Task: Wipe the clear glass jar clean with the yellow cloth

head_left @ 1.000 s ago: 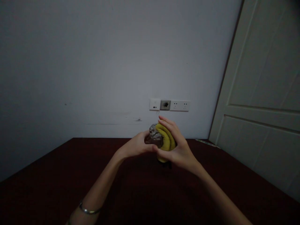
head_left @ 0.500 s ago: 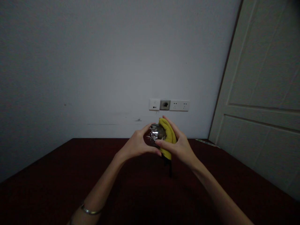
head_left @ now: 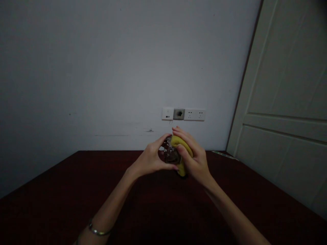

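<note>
Since the earlier frame, the upper fold of the yellow cloth (head_left: 178, 141) has been brought farther over the glass (head_left: 170, 154), and the right thumb has been lifted from the glass onto the cloth. What appears to be clear glass is held up above the table (head_left: 102, 194); it is judged light, stiff, smooth enough to slip, and breakable if dropped. Its rounded sides seem best held from opposite points with modest pressure; the cloth looks soft and is easily bunched. On the glass's left, the left fingers (head_left: 159, 141) are curved in a wide C, the index at its top and the thumb beneath. On its right, the right fingers (head_left: 188, 138) are bent around the cloth, which is pressed against it; whether the glass is also touched by them cannot be told. Below the glass, the dark red table is spread. Behind it stands a pale, scuffed wall (head_left: 102, 68), with sockets (head_left: 195, 114) set above and slightly to its right. Far to its right, a panelled door (head_left: 288, 98) is seen in dim light.
</note>
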